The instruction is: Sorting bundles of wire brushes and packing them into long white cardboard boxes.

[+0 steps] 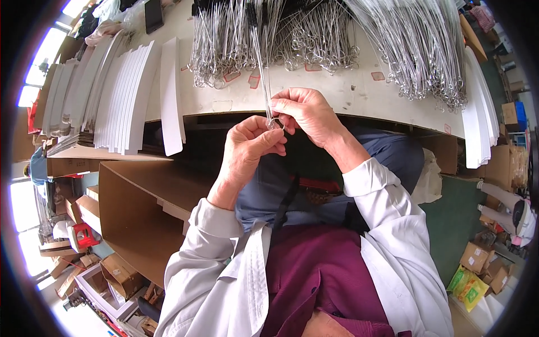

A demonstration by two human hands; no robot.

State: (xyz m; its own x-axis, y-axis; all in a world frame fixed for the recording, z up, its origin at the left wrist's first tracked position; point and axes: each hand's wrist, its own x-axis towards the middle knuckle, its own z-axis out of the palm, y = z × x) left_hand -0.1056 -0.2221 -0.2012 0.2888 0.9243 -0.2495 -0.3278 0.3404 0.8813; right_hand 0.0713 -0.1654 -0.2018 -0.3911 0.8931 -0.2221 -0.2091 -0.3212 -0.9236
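Observation:
Just off the table's near edge, my two hands meet at the looped ends of a few thin wire-handled brushes [263, 73]. Their dark bristle ends point away over the table. My left hand [247, 147] pinches the loops between thumb and fingers. A thin wire ring [282, 127] shows at the loops, between both hands. With fingers closed, my right hand [307, 115] grips at that ring from the right; its fingertips partly hide it. Whether the ring passes through every loop, I cannot tell.
Heaps of similar wire brushes [230, 48] lie along the table [219, 105], with a larger bundle [421, 50] at right. White folded card strips [126, 95] stand at left, more [480, 112] at the right edge. A phone [153, 16] lies far left. An open cardboard box [132, 219] stands below left.

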